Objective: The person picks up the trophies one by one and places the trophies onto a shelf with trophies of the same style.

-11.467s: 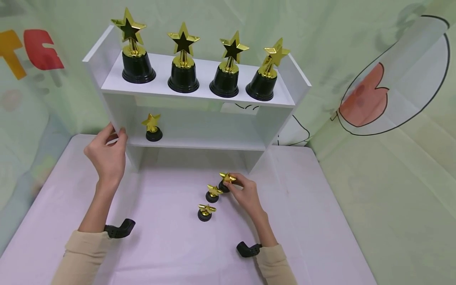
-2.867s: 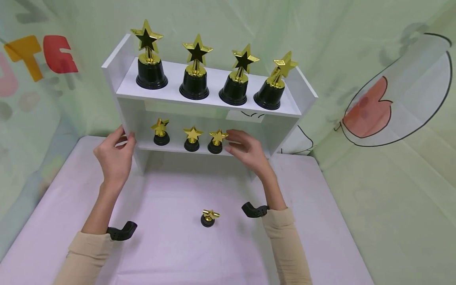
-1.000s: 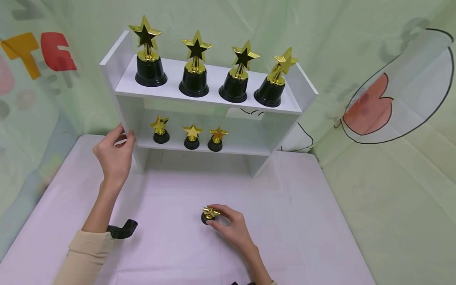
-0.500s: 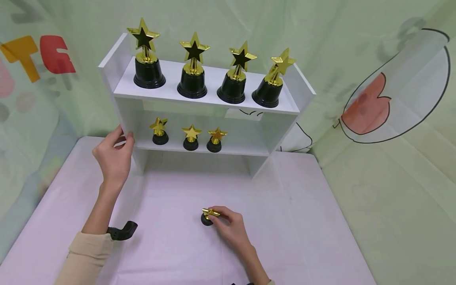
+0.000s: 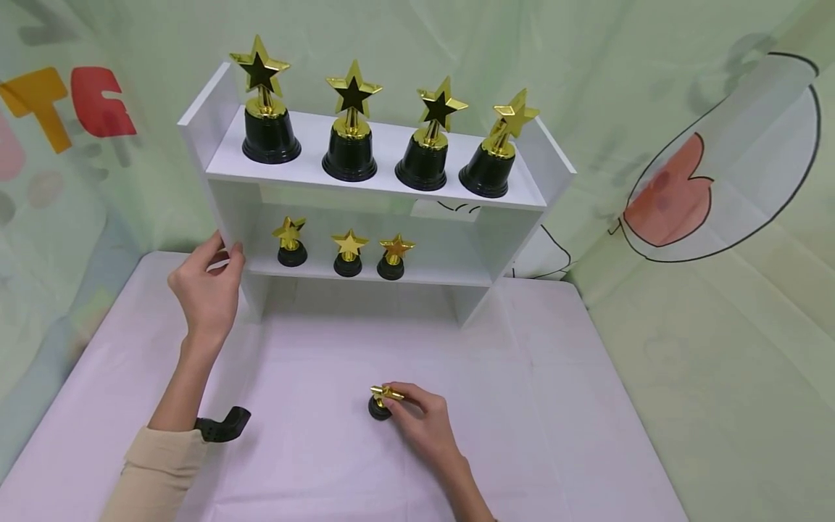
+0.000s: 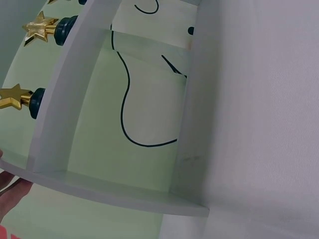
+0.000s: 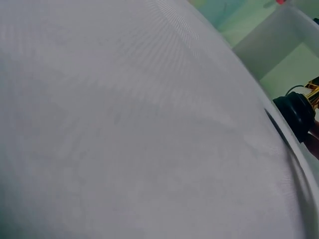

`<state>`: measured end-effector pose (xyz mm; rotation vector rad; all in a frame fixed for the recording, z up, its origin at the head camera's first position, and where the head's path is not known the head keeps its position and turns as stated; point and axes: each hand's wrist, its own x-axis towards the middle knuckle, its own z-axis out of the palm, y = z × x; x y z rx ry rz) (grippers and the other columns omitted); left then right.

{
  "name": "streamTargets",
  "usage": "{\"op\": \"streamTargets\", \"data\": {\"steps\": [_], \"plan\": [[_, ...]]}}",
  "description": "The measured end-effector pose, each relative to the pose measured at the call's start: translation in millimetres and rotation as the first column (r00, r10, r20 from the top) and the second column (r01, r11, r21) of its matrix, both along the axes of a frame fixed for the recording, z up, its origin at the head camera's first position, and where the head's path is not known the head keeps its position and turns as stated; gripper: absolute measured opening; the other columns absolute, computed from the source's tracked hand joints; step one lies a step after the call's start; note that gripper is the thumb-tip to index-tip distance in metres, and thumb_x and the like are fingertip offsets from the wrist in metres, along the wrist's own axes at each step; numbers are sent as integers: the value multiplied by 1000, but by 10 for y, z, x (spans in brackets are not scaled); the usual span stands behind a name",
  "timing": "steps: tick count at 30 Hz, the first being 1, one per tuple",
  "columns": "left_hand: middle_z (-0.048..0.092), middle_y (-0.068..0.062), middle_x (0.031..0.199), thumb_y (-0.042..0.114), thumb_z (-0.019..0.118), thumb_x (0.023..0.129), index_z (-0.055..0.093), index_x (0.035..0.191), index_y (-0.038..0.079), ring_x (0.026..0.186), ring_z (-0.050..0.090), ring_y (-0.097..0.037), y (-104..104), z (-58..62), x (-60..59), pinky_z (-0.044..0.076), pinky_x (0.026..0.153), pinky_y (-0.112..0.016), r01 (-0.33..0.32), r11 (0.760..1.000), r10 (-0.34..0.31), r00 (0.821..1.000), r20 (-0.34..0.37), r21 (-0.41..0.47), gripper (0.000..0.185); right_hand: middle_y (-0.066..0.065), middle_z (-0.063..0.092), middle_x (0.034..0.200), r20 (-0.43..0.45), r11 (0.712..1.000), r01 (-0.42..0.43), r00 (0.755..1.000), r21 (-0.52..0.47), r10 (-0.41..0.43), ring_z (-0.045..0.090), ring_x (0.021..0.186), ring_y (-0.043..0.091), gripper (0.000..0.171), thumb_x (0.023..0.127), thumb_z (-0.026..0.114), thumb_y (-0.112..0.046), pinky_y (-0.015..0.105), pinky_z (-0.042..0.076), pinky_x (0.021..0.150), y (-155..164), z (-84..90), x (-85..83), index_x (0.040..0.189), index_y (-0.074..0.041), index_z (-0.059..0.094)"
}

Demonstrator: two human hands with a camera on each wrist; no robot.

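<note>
A small gold star trophy (image 5: 381,402) on a black base stands on the pale pink table, and my right hand (image 5: 417,420) pinches its star. In the right wrist view the trophy's black base (image 7: 297,115) shows at the right edge. My left hand (image 5: 207,286) grips the left side panel of the white shelf unit (image 5: 215,196). Three small star trophies (image 5: 347,254) stand in a row on the lower shelf. In the left wrist view, two of them (image 6: 20,97) show beside the shelf board (image 6: 65,94).
Several large star trophies (image 5: 352,130) stand on the top shelf. The pink table (image 5: 554,406) meets a green printed backdrop (image 5: 685,181) behind and to the right. The right part of the lower shelf (image 5: 457,272) is bare.
Over the earlier frames my right hand placed two small trophies on the lower shelf, then came down to the last one on the table. In the last second it has barely moved.
</note>
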<state>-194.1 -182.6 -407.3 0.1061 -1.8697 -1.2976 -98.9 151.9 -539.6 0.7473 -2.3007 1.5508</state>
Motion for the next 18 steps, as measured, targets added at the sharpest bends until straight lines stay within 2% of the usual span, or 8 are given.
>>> {"op": "streamTargets", "data": {"steps": [5,9,18], "plan": [[77,-16,111,3,67,95,76,122,5,84,61,15,-4,-6,0,48,74,-2,1,1000,-1,1000,-1,-6,29,13,78,106,16,999,-17,1000,-35,18,75,99,16,23,89,76,3,26,61,87,66,125,19,110,-5,76],[77,-16,111,3,67,95,76,123,5,84,61,15,-7,-11,0,48,74,-2,-1,1000,1,1000,-3,-6,29,13,78,108,41,999,13,999,-47,-11,74,101,13,22,89,75,3,24,60,88,152,296,-18,111,-4,75],[77,-16,111,3,68,95,76,123,6,84,61,13,-14,-15,-3,48,74,-2,5,1000,-5,1000,-8,-6,29,18,77,107,-50,996,85,995,-18,-86,71,100,6,26,86,76,9,18,57,89,319,679,-215,111,1,75]]}}
